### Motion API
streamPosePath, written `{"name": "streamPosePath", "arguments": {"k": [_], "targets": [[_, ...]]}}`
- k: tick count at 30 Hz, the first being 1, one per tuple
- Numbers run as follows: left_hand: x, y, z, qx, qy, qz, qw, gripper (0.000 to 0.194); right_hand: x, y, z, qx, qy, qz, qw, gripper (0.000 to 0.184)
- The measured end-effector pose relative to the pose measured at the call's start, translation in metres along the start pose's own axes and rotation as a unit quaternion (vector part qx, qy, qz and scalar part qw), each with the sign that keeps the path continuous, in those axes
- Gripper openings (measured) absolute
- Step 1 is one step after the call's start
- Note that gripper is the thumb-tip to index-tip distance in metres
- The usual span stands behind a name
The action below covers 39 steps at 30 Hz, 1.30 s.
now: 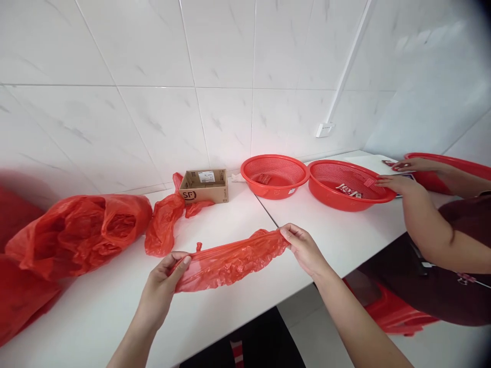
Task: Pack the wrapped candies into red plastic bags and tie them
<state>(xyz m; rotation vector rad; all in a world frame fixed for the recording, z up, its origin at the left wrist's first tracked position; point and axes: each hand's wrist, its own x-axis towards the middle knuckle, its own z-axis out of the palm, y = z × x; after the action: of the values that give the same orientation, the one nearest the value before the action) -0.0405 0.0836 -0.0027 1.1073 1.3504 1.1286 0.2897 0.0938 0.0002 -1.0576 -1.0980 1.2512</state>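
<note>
A thin, crinkled red plastic bag (233, 258) is stretched between my two hands above the front of the white table (126, 301). My left hand (163, 286) pinches its left end between thumb and fingers. At the other end, my right hand (301, 248) grips a corner, held slightly higher. The bag hangs in loose folds below its taut upper edge. Behind my left hand lies another crumpled red plastic bag (164, 225), beside a small open cardboard box (207, 191).
Large bundled red bags (84, 230) fill the table's left side. Two red plastic baskets (274, 191) with small packets inside stand near the tiled wall (226, 117). A co-worker's hands (402, 184) are by the right basket. A red stool (395, 312) stands below, right.
</note>
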Motion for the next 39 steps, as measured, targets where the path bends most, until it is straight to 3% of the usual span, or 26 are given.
{"name": "streamPosePath", "arguments": {"k": [6,8,11,14,18,22,25,28,30,32,34,37,39], "targets": [[0.008,-0.005,-0.008,-0.057,0.059,0.071,0.994,0.035,-0.01,-0.014,-0.017,0.042,-0.071,-0.025,0.996,0.026],[0.01,-0.005,-0.009,-0.057,0.066,0.078,0.993,0.035,-0.01,-0.018,-0.023,-0.005,-0.089,-0.034,0.995,0.029],[0.009,-0.003,-0.006,-0.061,0.07,0.078,0.993,0.037,-0.008,-0.024,-0.023,-0.182,-0.113,-0.051,0.975,0.034],[0.005,0.001,0.004,-0.059,0.038,0.078,0.995,0.038,-0.008,-0.023,-0.002,-0.36,-0.135,-0.099,0.918,0.046],[-0.007,0.011,0.015,-0.016,-0.054,0.065,0.996,0.035,-0.007,-0.008,0.045,-0.463,-0.22,-0.164,0.843,0.054],[-0.019,0.021,0.017,0.047,-0.131,0.011,0.99,0.041,-0.007,0.02,0.08,-0.576,-0.258,-0.247,0.735,0.026],[-0.027,0.021,0.02,0.159,-0.145,-0.023,0.976,0.053,-0.013,0.039,0.089,-0.616,-0.23,-0.306,0.688,0.018],[-0.03,0.019,0.024,0.266,-0.125,-0.007,0.956,0.029,-0.022,0.044,0.085,-0.631,-0.203,-0.31,0.682,0.015],[-0.027,0.018,0.019,0.295,-0.071,0.022,0.953,0.032,-0.027,0.038,0.076,-0.645,-0.197,-0.271,0.686,0.028],[-0.022,0.018,0.007,0.26,0.018,0.051,0.964,0.029,-0.029,0.026,0.063,-0.674,-0.189,-0.206,0.684,0.046],[-0.016,0.017,-0.008,0.178,0.072,0.052,0.98,0.025,-0.028,0.012,0.05,-0.705,-0.166,-0.147,0.674,0.057],[-0.013,0.016,-0.021,0.104,0.054,0.033,0.993,0.025,-0.02,-0.005,0.036,-0.726,-0.098,-0.147,0.664,0.044],[-0.018,0.018,-0.016,0.129,0.052,0.065,0.988,0.029,-0.014,-0.012,0.034,-0.732,-0.054,-0.183,0.654,0.038]]}}
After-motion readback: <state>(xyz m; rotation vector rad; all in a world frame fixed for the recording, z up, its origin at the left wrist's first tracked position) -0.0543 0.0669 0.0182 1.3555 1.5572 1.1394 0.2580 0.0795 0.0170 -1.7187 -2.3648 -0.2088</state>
